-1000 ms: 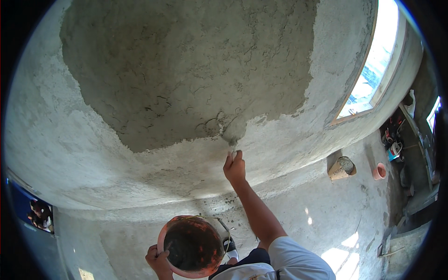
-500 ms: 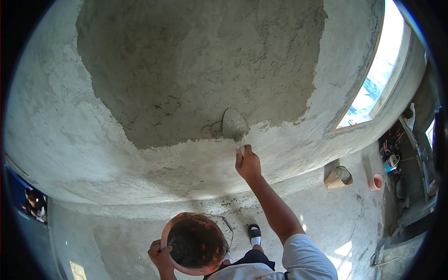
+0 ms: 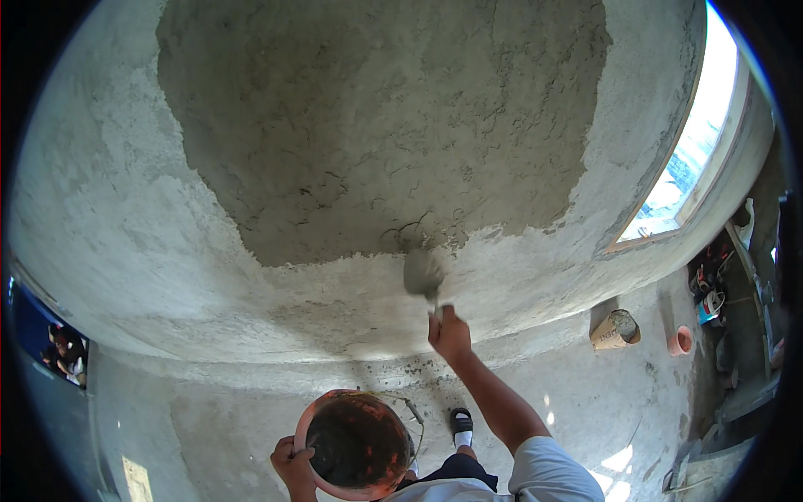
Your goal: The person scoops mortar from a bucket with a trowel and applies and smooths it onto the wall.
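Right hand [image 3: 452,336]: I saw it wrapped firmly around the handle of a trowel [image 3: 424,272].
Trowel: its blurred grey blade pointed upward, just below the lower edge of a large dark plaster patch [image 3: 376,125]; I could not tell whether it touched the wall [image 3: 209,314].
Left hand [image 3: 293,465]: it gripped the rim of an orange-red bucket [image 3: 381,439], thumb over the edge.
Bucket: it was in front of the person's body, its inside smeared dark grey.
Surroundings: a window [image 3: 698,159] was at right; below it, a brown bag [image 3: 609,335] and a pink pail [image 3: 680,341] stood on the floor [image 3: 519,360].
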The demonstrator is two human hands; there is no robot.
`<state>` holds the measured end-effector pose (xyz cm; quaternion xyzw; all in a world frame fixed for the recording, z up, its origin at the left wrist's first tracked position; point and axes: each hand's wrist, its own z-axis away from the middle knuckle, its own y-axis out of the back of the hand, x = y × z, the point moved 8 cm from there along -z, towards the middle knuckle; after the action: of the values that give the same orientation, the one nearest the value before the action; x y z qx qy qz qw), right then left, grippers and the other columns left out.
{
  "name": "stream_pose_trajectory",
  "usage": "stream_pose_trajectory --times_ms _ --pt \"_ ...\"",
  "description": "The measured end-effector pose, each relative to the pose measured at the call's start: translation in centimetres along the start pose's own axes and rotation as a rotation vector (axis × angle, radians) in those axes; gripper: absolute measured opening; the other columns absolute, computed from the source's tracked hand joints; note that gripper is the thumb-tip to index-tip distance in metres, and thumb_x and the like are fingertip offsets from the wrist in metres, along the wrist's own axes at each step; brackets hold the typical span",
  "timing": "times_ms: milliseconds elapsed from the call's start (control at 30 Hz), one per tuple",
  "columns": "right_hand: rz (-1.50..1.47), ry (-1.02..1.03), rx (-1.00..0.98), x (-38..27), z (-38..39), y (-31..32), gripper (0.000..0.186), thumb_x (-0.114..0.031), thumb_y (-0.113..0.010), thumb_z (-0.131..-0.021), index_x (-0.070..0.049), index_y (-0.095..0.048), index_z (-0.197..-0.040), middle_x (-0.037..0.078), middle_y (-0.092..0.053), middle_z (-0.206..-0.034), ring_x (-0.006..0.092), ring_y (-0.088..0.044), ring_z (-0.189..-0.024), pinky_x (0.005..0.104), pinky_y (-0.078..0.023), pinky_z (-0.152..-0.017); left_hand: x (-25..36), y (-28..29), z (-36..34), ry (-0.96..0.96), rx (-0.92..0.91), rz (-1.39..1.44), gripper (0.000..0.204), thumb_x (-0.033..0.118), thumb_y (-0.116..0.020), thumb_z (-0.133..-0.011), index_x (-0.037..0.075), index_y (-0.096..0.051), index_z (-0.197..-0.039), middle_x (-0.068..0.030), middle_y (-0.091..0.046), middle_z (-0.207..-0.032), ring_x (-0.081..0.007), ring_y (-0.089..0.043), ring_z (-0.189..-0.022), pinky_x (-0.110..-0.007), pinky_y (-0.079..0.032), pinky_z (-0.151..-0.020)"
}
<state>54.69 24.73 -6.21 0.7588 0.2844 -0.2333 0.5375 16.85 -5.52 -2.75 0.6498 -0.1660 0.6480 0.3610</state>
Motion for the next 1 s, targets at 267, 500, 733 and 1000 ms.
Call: stream_pose_trajectory --times_ms 267,500,733,1000 --pt "0.103 0.007 -0.013 -4.6 -5.0 -1.2 0.039 -0.029 -0.056 -0.1 0.004 -0.044 -0.117 0.029 -0.065 -0.073 0.0494 -0.066 -0.067 0.0564 -0.054 -0.06 0.5 -0.2 -0.4 -0.029 0.001 0.007 0.016 -0.007 -0.069 -0.053 -0.007 -0.054 -0.06 -0.0129 -0.066 -0.084 -0.0208 -0.061 -0.072 -0.034 -0.046 -0.065" --pt "0.231 -0.046 -0.4 1.0 2.9 -5.5 0.035 -0.035 -0.052 -0.1 -0.003 -0.046 -0.112 0.027 -0.068 -0.081 0.0486 -0.068 -0.076 0.0597 -0.053 -0.071 1.8 -0.7 -1.5 -0.095 -0.032 0.074 0.013 -0.008 -0.068 -0.055 -0.007 -0.059 -0.064 -0.013 -0.067 -0.084 -0.02 -0.061 -0.073 -0.033 -0.047 -0.065" --pt "0.054 0.049 0.196 -5.7 -6.7 6.1 0.032 -0.026 -0.061 -0.096 0.0 -0.048 -0.111 0.028 -0.066 -0.075 0.0496 -0.065 -0.068 0.0575 -0.052 -0.06 9.7 -4.8 -4.0 -0.297 -0.088 -0.005 0.017 -0.007 -0.068 -0.057 -0.009 -0.065 -0.074 -0.0117 -0.067 -0.079 -0.0197 -0.062 -0.069 -0.032 -0.048 -0.066" --pt "0.379 0.012 -0.43 1.9 0.1 -4.6 0.04 -0.034 -0.054 -0.096 -0.003 -0.046 -0.12 0.026 -0.071 -0.095 0.0457 -0.07 -0.085 0.059 -0.054 -0.077 18.5 -8.0 -8.6 -0.408 -0.184 0.021 0.021 -0.004 -0.065 -0.061 -0.006 -0.07 -0.081 -0.0111 -0.068 -0.074 -0.0203 -0.064 -0.067 -0.032 -0.05 -0.065"
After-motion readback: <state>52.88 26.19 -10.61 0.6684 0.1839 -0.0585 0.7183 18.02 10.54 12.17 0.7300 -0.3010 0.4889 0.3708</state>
